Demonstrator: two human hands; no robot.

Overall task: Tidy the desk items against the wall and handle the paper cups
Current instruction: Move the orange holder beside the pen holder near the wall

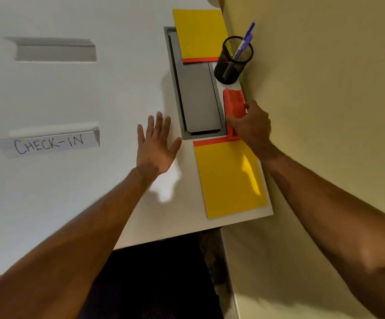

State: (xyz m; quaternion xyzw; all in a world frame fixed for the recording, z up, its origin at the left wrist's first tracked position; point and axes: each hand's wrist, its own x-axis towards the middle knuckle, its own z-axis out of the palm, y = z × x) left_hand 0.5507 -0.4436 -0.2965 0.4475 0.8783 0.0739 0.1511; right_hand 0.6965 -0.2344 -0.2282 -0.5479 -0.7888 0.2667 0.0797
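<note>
The near yellow pad (pixel 230 178) lies flat at the desk (pixel 72 93) corner closest to the person, its red binding strip on the far edge. It sits just below the wrist of the right hand (pixel 252 125) and to the right of the left hand (pixel 157 146).

The left hand is spread, fingers wide and extended, palm down over bare desk surface. It holds nothing. Contact with the surface cannot be confirmed.

The right hand is closed on the near end of the red holder (pixel 234 107), thumb on the left face, fingers curled over the wall side. The red holder lies along the wall (pixel 325 88), extending away from the fingertips. Its near end touches the binding strip of the near yellow pad.

The grey cable hatch (pixel 198 97) is recessed in the desk between the two hands, just left of the red holder.

Beyond the right fingertips stands the black mesh pen cup (pixel 233 61), upright against the wall, holding a blue pen (pixel 244 42) tilted toward the wall.

The far yellow pad (pixel 199 34) lies left of the pen cup, overlapping the hatch's far end.

Well left of the left-hand fingers, two folded paper signs rest on the desk: one reading "CHECK-IN" (pixel 49 142), one blank (pixel 56 49) farther off.

No paper cups are in view.
</note>
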